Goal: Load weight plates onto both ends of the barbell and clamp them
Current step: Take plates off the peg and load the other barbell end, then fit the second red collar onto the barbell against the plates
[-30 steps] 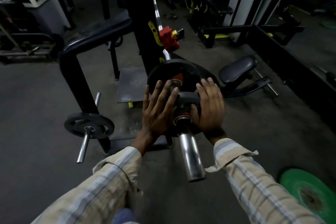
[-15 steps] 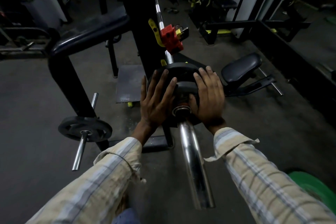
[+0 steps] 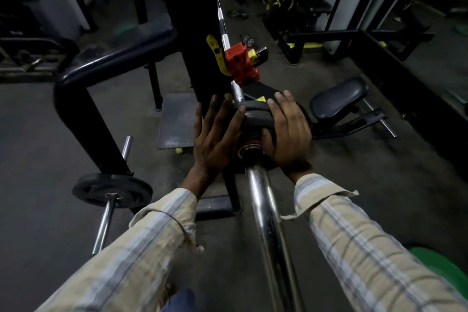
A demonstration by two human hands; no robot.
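Observation:
A chrome barbell sleeve (image 3: pixel 263 210) runs from the lower middle up to a black rack. A black weight plate (image 3: pixel 253 114) sits on the sleeve, close to the rack. My left hand (image 3: pixel 215 139) presses flat against the plate's left face, fingers spread. My right hand (image 3: pixel 288 132) covers the plate's right side, fingers over its rim and thumb by the hub (image 3: pixel 250 149). Further along the bar a red block (image 3: pixel 240 63) sits by a yellow hook (image 3: pixel 216 56). Most of the plate is hidden by my hands.
A black upright (image 3: pixel 187 20) of the rack stands just behind the plate. On the left, another black plate (image 3: pixel 112 190) sits on a chrome storage peg. A padded seat (image 3: pixel 339 99) lies at right. A green plate (image 3: pixel 438 271) lies on the floor, lower right.
Both hands have slid the black plate further up the sleeve toward the rack. More bare chrome shows behind them, and the view has moved closer.

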